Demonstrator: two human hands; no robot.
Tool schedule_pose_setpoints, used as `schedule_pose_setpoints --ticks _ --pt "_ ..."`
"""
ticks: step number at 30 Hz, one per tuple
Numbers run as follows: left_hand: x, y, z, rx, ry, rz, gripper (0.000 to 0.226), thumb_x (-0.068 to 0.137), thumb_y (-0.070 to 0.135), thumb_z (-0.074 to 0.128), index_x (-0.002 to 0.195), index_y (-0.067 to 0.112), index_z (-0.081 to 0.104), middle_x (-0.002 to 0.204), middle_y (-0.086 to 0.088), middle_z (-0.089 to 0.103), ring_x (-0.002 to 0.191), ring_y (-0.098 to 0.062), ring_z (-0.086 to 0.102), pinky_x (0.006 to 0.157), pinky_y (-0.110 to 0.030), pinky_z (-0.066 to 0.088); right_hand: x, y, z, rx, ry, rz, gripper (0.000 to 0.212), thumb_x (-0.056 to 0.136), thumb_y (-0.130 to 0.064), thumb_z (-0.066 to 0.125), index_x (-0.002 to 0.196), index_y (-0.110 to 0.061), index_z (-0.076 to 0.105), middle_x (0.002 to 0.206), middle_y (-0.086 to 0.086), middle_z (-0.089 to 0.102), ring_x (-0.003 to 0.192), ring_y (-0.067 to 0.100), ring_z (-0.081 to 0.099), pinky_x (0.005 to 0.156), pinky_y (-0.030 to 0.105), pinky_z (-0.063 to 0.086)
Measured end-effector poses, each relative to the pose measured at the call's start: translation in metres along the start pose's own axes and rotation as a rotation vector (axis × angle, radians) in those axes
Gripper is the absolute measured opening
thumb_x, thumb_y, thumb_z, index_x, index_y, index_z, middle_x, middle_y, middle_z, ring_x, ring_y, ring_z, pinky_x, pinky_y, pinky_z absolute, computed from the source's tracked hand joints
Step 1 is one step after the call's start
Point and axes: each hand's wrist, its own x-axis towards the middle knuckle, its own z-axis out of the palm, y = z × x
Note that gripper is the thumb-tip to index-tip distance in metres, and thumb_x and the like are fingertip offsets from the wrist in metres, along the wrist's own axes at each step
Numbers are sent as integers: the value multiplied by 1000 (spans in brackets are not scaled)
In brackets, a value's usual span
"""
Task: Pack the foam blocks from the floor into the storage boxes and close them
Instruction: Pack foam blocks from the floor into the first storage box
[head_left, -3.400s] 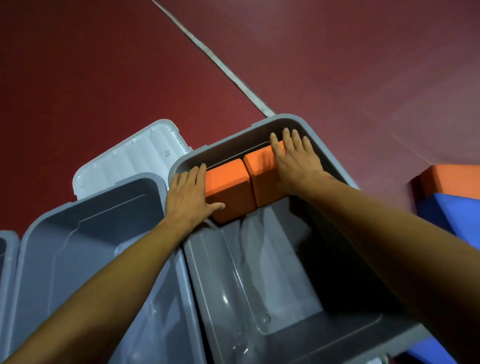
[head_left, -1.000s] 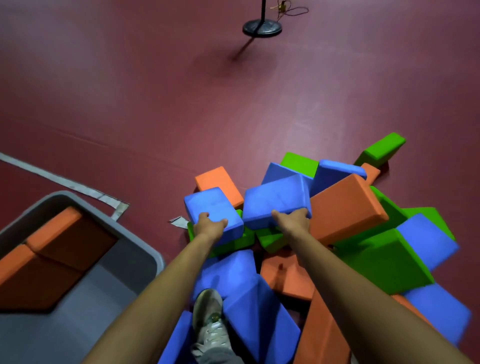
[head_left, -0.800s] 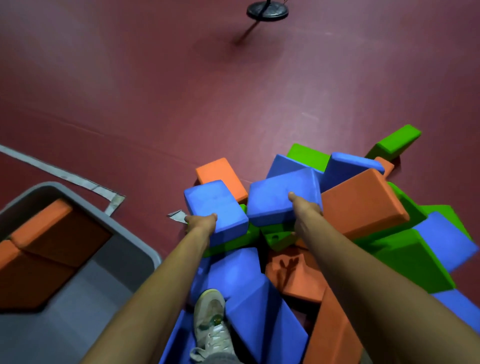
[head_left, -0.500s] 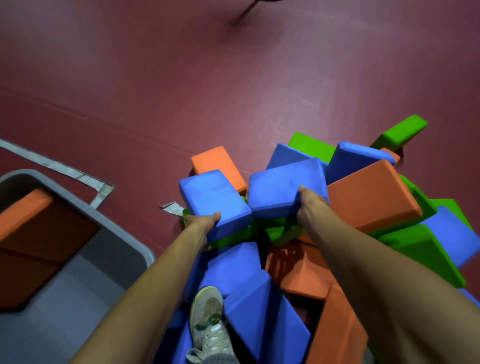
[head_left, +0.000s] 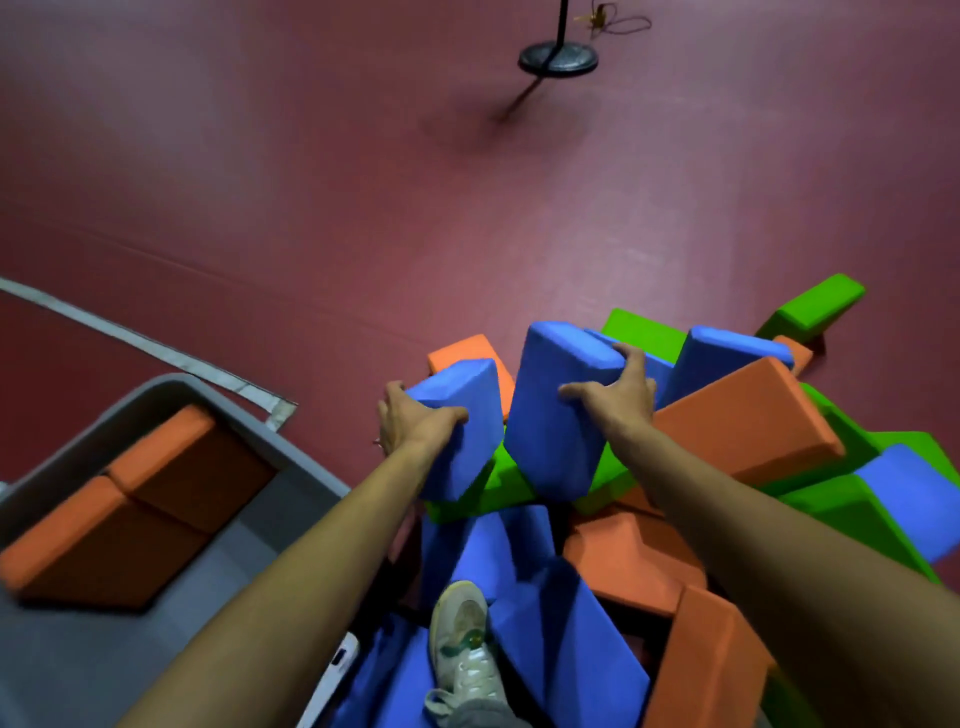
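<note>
Blocks are being gathered from the pile on the floor (head_left: 363, 208). One blue block (head_left: 462, 421) is gripped by the left hand (head_left: 415, 423), another blue block (head_left: 558, 410) by the right hand (head_left: 615, 397). Both should be carried level to the grey box (head_left: 291, 452) and set tightly beside the orange blocks (head_left: 130, 499) already inside.

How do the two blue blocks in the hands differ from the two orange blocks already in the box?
The two blue blocks are held above the pile, one in the left hand, one in the right hand; the orange blocks rest inside the grey box. The blue ones are tilted and slightly apart; the orange ones sit side by side, touching. Colour differs. They look alike in shape: rectangular foam blocks.
</note>
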Motion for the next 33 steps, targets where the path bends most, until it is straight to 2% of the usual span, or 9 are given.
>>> schedule_pose_setpoints --ticks 4,8,12,17,20,23,26,30,33 --pt "-26 30 -72 32 39 161 84 60 35 84 131 17 43 129 -8 58 117 -34 58 96 -43 50 -32 -51 -18 -163 -170 -289 84 63 -23 89 135 -30 46 122 15 49 97 23 46 86 26 38" --pt "-64 50 -148 283 122 394 75 64 38 81 128 21 46 126 -6 58 116 -37 53 98 -44 43 -81 -116 -24 -273 -269 -504 86 66 -18 85 142 -30 45 121 12 38 111 32 50 102 32 41" --pt "-96 49 -220 507 212 549 73 68 35 74 133 26 43 124 -5 56 108 -36 50 94 -44 40 -132 -173 -16 -348 -323 -708 89 65 -17 83 143 -32 43 117 8 29 109 37 49 103 42 46" --pt "-116 10 -297 586 367 508 79 73 50 70 144 33 40 121 -10 52 113 -35 48 100 -45 36 -190 -213 14 -374 -427 -836 82 72 -19 77 141 -28 35 117 12 30 103 42 47 99 50 47" --pt "-127 -24 -330 579 430 414 80 73 52 70 144 41 36 126 -6 43 122 -34 39 109 -65 24 -227 -226 40 -373 -443 -891 80 71 -23 75 138 -26 33 114 10 28 101 41 47 95 51 48" --pt "-131 -57 -352 568 441 353 82 74 48 72 145 43 32 136 -2 36 126 -35 34 105 -78 19 -257 -238 69 -451 -531 -931 83 70 -25 78 140 -25 34 115 9 25 103 41 46 96 53 48" --pt "-122 -84 -370 594 463 329 83 77 49 72 148 44 29 140 3 36 125 -34 34 103 -77 24 -269 -250 99 -491 -598 -943 78 71 -19 80 136 -22 38 117 11 28 100 39 48 93 52 51" --pt "-106 -123 -380 619 459 280 87 79 55 71 151 43 24 143 3 37 126 -35 37 103 -68 32 -271 -247 140 -539 -679 -987 87 69 -11 82 143 -23 38 121 14 39 102 37 49 83 38 45" --pt "-91 -151 -377 614 449 250 90 79 57 71 153 41 23 144 3 37 129 -35 36 105 -64 31 -266 -237 174 -586 -722 -1027 95 65 -8 82 147 -25 38 127 21 51 108 41 53 86 43 47"
